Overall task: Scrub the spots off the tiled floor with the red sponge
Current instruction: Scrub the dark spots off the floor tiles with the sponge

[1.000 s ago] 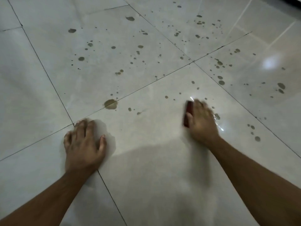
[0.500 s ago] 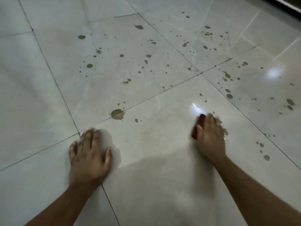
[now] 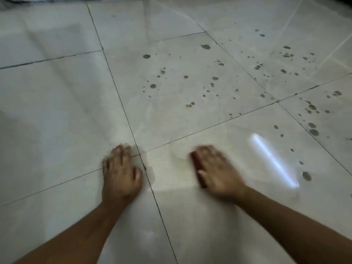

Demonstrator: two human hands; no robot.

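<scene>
1. The right hand (image 3: 217,172) is pressing down on the red sponge (image 3: 198,169), palm over it and fingers laid across its top. Motion blur is smearing the fingers, so whether they are curling round the far edge cannot be told.
2. The sponge is lying flat on the tiled floor (image 3: 57,103) under that palm, only its left edge showing beside the thumb; the flat hold is probably spreading weight for scrubbing.
3. The left hand (image 3: 122,172) is resting flat and spread on the floor, straddling a grout line (image 3: 122,103), likely bracing the body.
4. A faint yellowish smear (image 3: 181,161) is lying just left of the sponge.
5. Further out, brown spots (image 3: 215,78) are dotting the tiles ahead and to the right, well apart from the sponge, one large spot (image 3: 306,176) sitting near a bright reflection (image 3: 272,159).
</scene>
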